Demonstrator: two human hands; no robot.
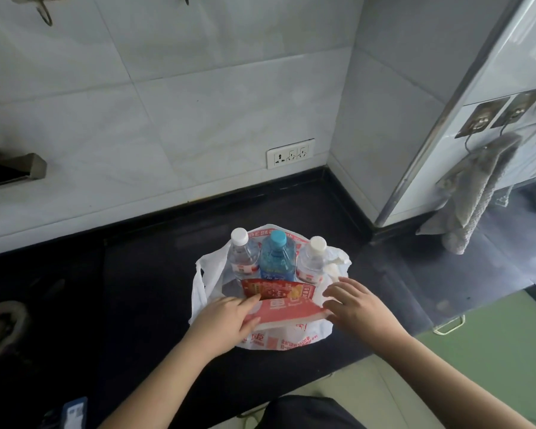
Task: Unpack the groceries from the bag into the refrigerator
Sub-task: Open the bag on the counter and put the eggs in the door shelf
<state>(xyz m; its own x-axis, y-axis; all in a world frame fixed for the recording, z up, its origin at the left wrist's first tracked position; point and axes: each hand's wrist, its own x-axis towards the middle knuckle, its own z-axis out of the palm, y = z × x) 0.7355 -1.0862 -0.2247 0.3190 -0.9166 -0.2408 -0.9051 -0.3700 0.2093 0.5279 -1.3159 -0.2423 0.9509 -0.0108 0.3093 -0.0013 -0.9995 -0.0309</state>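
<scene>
A white plastic grocery bag with red print stands open on the black countertop. Three bottles stand upright at its back: a clear one with a white cap, a blue one with a blue cap, and a clear one with a white cap. In front of them sits a red snack packet. My left hand pinches the bag's folded front rim at the left. My right hand rests with spread fingers on the rim at the right.
A wall socket sits on the tiled wall behind the bag. A white panel with hooks and a grey cloth hangs to the right. A glass surface and green floor lie right of the counter. A stove edge shows at the left.
</scene>
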